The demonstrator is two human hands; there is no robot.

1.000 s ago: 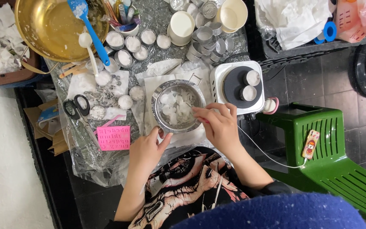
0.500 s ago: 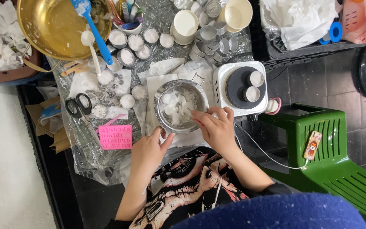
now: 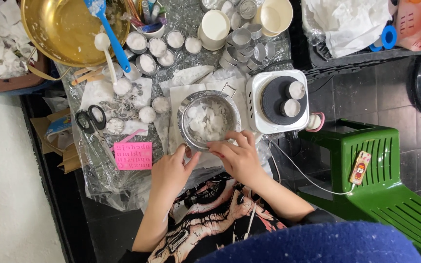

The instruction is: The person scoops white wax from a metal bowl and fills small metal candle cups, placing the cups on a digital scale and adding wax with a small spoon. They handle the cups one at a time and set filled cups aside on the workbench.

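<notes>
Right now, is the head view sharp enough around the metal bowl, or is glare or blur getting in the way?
Head view: metal bowl and both hands, left hand and right hand, are sharp; glare shows on the brass basin and crinkled plastic sheet; the blue shape at the bottom is soft, out of focus.

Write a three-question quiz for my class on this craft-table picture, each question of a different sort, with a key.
1. True or false: both hands touch the rim of the metal bowl of white chunks.
2. Multiple choice: what sits on the small hot plate? A) scissors B) two small round tins C) a spoon
3. Fill in: the blue spatula rests in the large ____ basin.

Key
1. True: the left hand is at the near-left rim and the right hand at the near rim.
2. B: the two small round tins.
3. Gold: the gold basin.
</notes>
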